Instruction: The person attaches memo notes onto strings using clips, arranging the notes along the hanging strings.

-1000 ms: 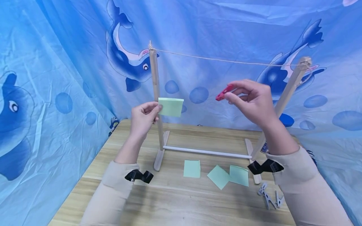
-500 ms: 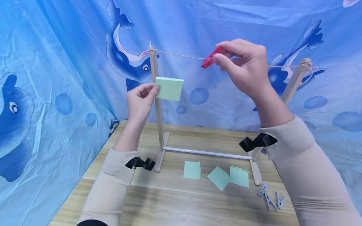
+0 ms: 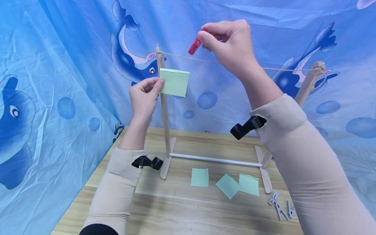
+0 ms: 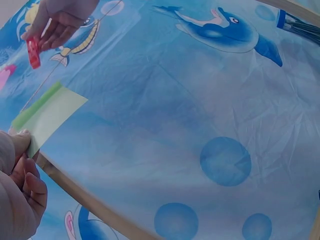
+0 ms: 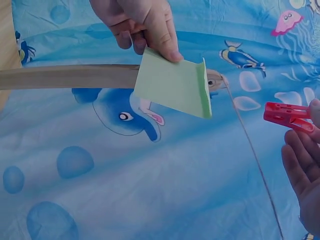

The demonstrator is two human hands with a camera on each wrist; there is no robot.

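Between thumb and fingers, my left hand pinches the left edge of a pale green sticky note. The note has a folded top edge, plain in the right wrist view, and hangs just below the string near the left wooden post. Up above the string, my right hand pinches a red clothespin by its handle end, its tip pointing down and left. The clothespin is apart from both string and note in the right wrist view.
The string runs to a right wooden post; a white rod joins the posts low down. Three green notes lie on the wooden table. Several grey clothespins lie at the right. A blue dolphin-printed curtain hangs behind.
Both hands have risen. My left hand has lifted the note up close beneath the string, and my right hand has carried the red clothespin up and left, above the string.
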